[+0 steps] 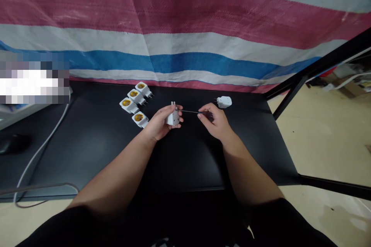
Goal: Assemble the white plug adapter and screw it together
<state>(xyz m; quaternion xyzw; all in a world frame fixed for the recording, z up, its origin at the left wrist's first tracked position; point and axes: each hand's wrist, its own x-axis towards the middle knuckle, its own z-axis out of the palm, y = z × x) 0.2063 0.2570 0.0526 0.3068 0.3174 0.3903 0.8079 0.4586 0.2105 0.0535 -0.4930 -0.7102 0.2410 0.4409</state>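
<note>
My left hand (163, 122) is closed around a white plug-in lamp socket (174, 118), its two prongs pointing away from me and its face with small holes turned to the right. In my right hand (214, 120) is a screwdriver (188, 111), gripped by its dark handle. The thin metal shaft reaches left to the socket, near the base of the prongs; whether the tip sits in a screw I cannot tell. Just left of my left hand, another white lamp socket (139, 119) with a gold-coloured inside lies on the table, partly behind the fingers.
Several more lamp sockets (129, 105) lie in a slanting row at the back left. One white socket (224, 102) lies beyond my right hand on the black table (95, 123). A mouse (14, 144) and a cable (43, 144) are at the left. A striped sheet (185, 11) hangs behind.
</note>
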